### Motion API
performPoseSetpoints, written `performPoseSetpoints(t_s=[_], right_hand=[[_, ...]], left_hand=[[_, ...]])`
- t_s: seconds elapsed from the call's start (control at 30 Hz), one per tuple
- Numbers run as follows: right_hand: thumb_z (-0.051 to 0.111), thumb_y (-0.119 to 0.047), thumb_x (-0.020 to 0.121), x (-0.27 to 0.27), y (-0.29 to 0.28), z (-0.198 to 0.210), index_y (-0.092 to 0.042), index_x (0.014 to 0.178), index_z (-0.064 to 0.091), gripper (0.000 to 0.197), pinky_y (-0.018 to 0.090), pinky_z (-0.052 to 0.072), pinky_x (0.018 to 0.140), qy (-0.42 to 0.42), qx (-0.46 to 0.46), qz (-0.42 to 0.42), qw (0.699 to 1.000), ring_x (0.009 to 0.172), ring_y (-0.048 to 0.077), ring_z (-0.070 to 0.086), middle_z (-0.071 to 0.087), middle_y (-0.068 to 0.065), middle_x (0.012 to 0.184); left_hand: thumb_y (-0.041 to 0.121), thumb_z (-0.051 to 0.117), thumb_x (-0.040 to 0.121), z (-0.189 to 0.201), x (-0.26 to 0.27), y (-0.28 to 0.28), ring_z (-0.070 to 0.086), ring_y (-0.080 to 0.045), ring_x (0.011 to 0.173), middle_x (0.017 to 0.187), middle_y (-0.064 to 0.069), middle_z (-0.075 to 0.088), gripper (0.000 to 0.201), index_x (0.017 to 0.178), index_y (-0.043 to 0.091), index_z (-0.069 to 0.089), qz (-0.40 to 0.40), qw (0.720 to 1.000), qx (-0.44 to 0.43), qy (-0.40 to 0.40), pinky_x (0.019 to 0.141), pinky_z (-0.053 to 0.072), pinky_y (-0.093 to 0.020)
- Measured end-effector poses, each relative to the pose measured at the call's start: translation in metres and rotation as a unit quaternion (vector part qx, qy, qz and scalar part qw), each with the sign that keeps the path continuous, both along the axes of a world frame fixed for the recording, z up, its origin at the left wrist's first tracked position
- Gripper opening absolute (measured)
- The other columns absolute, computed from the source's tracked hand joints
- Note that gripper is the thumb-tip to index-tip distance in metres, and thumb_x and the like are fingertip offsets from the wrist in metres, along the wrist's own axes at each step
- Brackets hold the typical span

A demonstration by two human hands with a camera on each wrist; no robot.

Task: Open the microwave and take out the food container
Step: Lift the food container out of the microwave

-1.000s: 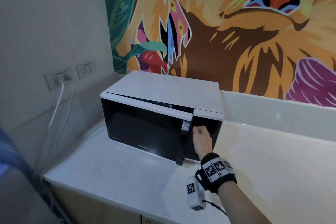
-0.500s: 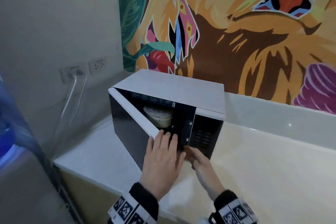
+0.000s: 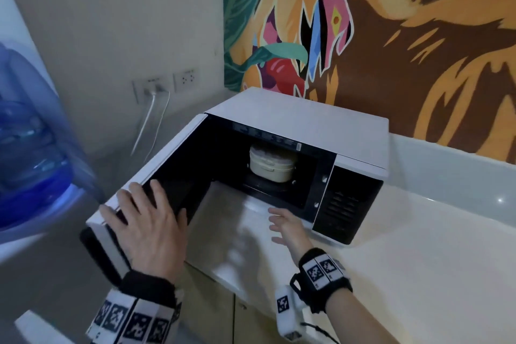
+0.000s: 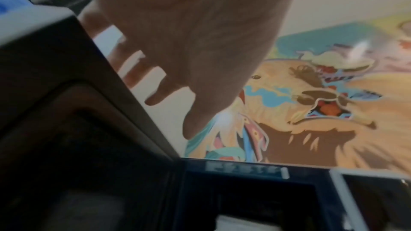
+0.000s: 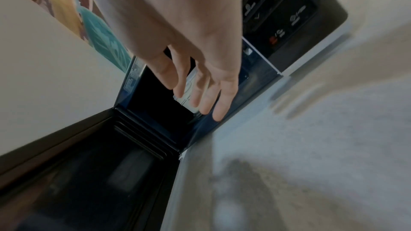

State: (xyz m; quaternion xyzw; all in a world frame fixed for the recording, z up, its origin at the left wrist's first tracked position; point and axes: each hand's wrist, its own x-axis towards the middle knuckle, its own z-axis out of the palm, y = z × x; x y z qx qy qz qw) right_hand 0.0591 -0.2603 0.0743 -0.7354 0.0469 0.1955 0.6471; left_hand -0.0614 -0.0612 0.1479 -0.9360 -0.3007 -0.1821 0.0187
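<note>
Microwave (image 3: 301, 126): white case, dark front, at the back left corner of the pale countertop (image 3: 418, 246), hard against the mural wall. Door (image 3: 173, 176): swung wide on its left hinge, out past the counter's front edge. Food container (image 3: 272, 166): cream, lidded, upright on the turntable deep in the cavity, untouched. Left hand (image 3: 142, 225): laid flat on the door's top edge near its free end, fingers straight and spread, gripping nothing. Right hand (image 3: 289, 227): over the counter just before the cavity's lower lip, fingers straight and slightly fanned, empty, aimed at the opening. Step in hand, by judgement: opening done, reach for the container begun. Next move, by judgement: right hand into the cavity, fingers round the container's sides or under its rim, lift clear of the turntable and draw out level; possibly hot, so a firm, steady hold.
</note>
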Motion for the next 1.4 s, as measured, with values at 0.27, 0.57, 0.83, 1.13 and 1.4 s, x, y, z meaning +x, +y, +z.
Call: performPoseSetpoints(t_s=[0.27,0.57,0.83,1.13,1.4], right_hand=[[0.035,-0.001,0.095,0.061,0.010,0.005,-0.009,0.131,0.051,0.040,0.048,0.050,0.095,0.037,0.095,-0.133,0.986,0.114,0.033,0.054,0.052,0.022,0.131],[0.047,-0.028,0.095,0.143,0.022,0.030,-0.020,0.151,0.021,0.062,0.045,0.043,0.105,0.049,0.120,-0.203,0.970,0.138,0.025,0.034,0.029,0.010,0.154],[0.039,-0.015,0.098,0.181,0.022,0.029,-0.016,0.080,0.057,0.026,0.037,0.039,0.106,0.107,0.128,-0.206,0.964,0.071,0.008,0.044,0.048,-0.002,0.079],[0.049,-0.018,0.095,0.158,0.030,0.033,-0.017,0.090,0.060,0.012,0.034,0.039,0.101,0.085,0.230,-0.184,0.952,0.080,0.005,0.054,0.062,0.005,0.104],[0.050,-0.031,0.095,0.040,-0.010,0.013,-0.035,0.131,0.036,0.039,0.028,0.054,0.083,0.116,0.194,-0.135,0.965,0.088,0.002,0.059,0.059,-0.016,0.103]], left_hand=[[0.039,0.052,0.077,-0.021,0.035,-0.001,0.004,-0.049,0.142,0.152,-0.032,0.017,0.079,0.145,0.004,0.029,-0.056,0.996,-0.016,-0.067,0.108,-0.012,-0.065],[0.035,0.042,0.094,-0.060,0.255,-0.024,0.031,-0.036,0.138,0.152,-0.021,0.023,0.064,0.146,0.006,0.021,-0.336,0.902,-0.269,0.029,0.114,0.027,-0.039],[0.023,0.037,0.097,-0.046,0.343,-0.020,0.040,-0.036,0.131,0.143,-0.027,0.039,0.048,0.136,-0.006,0.041,-0.228,0.850,-0.454,0.138,0.110,0.031,-0.035],[0.044,0.050,0.086,-0.060,0.323,-0.011,0.048,-0.034,0.125,0.136,-0.022,0.050,0.058,0.129,0.006,0.039,-0.231,0.801,-0.551,0.015,0.108,0.037,-0.042],[0.048,0.051,0.088,-0.055,0.166,-0.047,0.030,-0.035,0.139,0.156,-0.018,0.016,0.090,0.151,0.020,-0.007,-0.234,0.828,-0.505,0.066,0.111,0.027,-0.040]])
